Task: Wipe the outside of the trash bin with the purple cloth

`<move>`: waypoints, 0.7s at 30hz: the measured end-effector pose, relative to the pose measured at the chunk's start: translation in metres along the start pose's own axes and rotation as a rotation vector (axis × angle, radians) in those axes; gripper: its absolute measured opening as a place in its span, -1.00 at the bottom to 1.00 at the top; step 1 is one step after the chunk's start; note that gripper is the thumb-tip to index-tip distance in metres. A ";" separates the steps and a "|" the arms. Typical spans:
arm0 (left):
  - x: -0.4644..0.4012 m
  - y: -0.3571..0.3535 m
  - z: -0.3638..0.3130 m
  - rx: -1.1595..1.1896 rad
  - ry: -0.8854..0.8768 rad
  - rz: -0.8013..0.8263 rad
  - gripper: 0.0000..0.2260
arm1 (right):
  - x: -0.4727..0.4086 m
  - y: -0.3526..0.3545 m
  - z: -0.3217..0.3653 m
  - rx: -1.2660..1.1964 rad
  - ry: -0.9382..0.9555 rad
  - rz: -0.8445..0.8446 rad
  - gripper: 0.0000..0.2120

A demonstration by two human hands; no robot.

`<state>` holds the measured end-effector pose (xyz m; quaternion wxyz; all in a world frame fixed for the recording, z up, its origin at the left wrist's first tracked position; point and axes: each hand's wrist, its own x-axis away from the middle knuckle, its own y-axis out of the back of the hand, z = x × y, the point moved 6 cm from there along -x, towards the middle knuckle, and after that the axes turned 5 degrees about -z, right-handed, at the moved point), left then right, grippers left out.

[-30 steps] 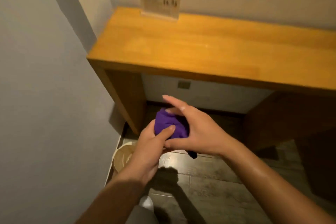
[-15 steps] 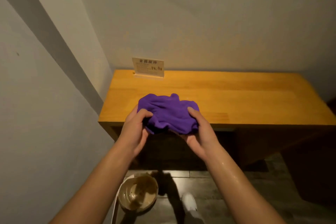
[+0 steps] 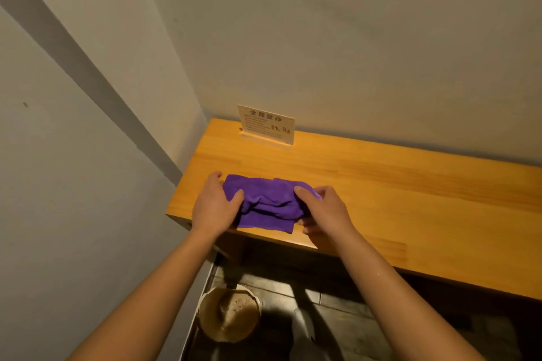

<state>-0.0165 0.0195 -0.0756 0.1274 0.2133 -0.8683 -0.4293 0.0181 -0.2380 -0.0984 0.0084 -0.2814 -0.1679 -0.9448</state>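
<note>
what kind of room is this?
Probably a guest room or lodging corner, though that is a guess. A plain wooden desk is built against bare walls, a small printed notice card stands on it, and a small trash bin sits on the dark tiled floor below.

Open tabletop to the right, walled in on the left

The wooden table [image 3: 410, 199] lies bare right of the cloth [image 3: 264, 205]; a small sign [image 3: 265, 126] stands at its back edge against the wall [image 3: 352, 38]. The side wall [image 3: 73, 184] closes the left. Below, the bin [image 3: 228, 313] sits in the floor corner, tight against that wall and under the table's front edge.
</note>
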 end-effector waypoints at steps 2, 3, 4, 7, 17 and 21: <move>0.004 0.003 -0.009 -0.121 -0.230 -0.120 -0.37 | 0.002 0.020 0.006 0.541 0.279 -0.211 -0.26; 0.007 0.000 -0.018 -0.150 -0.362 -0.116 -0.39 | 0.007 0.024 0.013 0.668 0.444 -0.287 -0.28; 0.010 -0.007 -0.026 -0.187 -0.478 -0.071 -0.42 | 0.011 0.022 0.022 0.700 0.578 -0.303 -0.33; 0.023 -0.035 -0.033 -0.279 -0.637 0.103 -0.56 | 0.013 0.002 0.030 0.804 0.749 -0.176 -0.51; 0.042 -0.037 -0.004 -0.352 -0.622 0.137 -0.54 | 0.017 -0.010 0.001 0.875 0.685 -0.207 -0.59; 0.054 -0.037 0.003 -0.472 -0.679 0.196 -0.44 | 0.031 -0.020 0.002 1.003 0.694 -0.230 -0.49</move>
